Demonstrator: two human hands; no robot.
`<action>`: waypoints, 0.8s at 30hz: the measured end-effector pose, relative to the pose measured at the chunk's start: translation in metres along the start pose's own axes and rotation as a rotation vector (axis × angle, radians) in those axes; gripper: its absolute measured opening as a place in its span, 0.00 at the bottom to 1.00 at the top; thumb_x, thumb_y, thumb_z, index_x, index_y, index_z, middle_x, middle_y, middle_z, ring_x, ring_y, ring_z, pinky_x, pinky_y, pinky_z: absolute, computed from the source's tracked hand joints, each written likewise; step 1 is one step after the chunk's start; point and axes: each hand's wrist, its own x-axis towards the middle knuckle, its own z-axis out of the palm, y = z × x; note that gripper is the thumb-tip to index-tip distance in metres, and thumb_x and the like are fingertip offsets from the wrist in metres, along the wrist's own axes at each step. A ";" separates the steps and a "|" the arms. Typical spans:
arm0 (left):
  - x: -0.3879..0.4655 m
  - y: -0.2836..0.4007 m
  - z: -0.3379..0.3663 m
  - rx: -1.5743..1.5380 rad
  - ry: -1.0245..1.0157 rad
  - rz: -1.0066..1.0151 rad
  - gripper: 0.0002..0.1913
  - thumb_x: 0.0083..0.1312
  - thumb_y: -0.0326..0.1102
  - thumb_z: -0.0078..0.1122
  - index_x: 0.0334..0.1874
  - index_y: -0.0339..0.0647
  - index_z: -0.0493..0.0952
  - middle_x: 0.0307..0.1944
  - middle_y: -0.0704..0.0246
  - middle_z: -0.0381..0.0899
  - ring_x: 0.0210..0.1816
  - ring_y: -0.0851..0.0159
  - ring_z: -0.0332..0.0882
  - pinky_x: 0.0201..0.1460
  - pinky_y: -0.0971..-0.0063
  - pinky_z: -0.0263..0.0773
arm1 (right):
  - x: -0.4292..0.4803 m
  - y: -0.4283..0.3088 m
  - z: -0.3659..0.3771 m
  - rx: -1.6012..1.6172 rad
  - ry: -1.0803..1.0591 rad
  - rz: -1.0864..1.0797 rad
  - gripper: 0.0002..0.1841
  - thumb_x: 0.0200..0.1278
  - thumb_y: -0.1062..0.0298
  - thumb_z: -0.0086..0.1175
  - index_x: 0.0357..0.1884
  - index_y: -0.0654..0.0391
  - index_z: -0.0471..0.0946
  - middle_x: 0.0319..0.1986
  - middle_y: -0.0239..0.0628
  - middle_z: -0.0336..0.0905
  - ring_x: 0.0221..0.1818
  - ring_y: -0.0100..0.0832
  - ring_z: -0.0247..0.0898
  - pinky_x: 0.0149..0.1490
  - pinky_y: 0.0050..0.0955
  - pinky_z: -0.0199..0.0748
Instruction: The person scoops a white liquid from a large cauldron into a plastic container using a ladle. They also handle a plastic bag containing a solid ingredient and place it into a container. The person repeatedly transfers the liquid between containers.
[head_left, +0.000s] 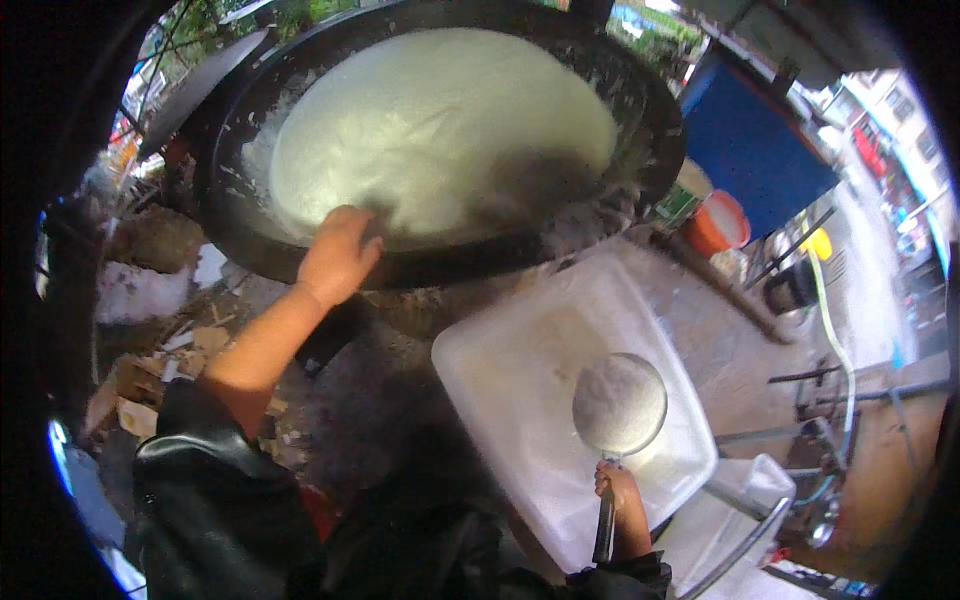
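Observation:
A huge dark metal wok (450, 266) holds a broad pool of pale, creamy liquid (450, 127). My left hand (337, 251) reaches over the wok's near rim, its fingertips at the near edge of the liquid; whether they touch it cannot be told, and nothing shows in the hand. Low on the right, my right hand (619, 484) grips the dark handle of a round ladle or strainer (620, 405), whose head looks pale. It is held over a large white plastic tub (517, 450), which stands below and right of the wok.
Scrap wood and cardboard (202, 341) litter the ground at left. Beyond the tub lie a long dark bar (727, 296) and an orange bucket (720, 221), near a blue panel (750, 150). A pale hose (829, 322) and a metal frame (802, 431) are at right, near another white container (731, 510).

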 end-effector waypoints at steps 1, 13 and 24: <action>-0.001 0.000 0.002 -0.014 0.067 0.023 0.19 0.58 0.34 0.56 0.50 0.34 0.70 0.49 0.52 0.71 0.56 0.47 0.65 0.60 0.60 0.61 | -0.023 -0.024 0.012 0.052 -0.011 0.000 0.06 0.62 0.67 0.50 0.30 0.57 0.70 0.18 0.27 0.66 0.16 0.20 0.58 0.21 0.19 0.60; -0.001 0.009 -0.005 -0.092 -0.082 -0.168 0.23 0.60 0.44 0.53 0.51 0.32 0.70 0.50 0.55 0.69 0.59 0.52 0.59 0.63 0.58 0.56 | -0.236 -0.271 0.256 -0.282 -0.199 -0.562 0.07 0.59 0.66 0.53 0.30 0.57 0.69 0.23 0.29 0.67 0.22 0.23 0.64 0.27 0.23 0.69; -0.003 0.007 -0.004 -0.132 -0.003 -0.178 0.21 0.57 0.44 0.56 0.48 0.35 0.71 0.49 0.57 0.70 0.58 0.55 0.60 0.62 0.59 0.55 | -0.163 -0.267 0.358 -0.517 0.259 -1.019 0.08 0.48 0.78 0.53 0.33 0.64 0.73 0.21 0.37 0.73 0.17 0.28 0.67 0.22 0.26 0.66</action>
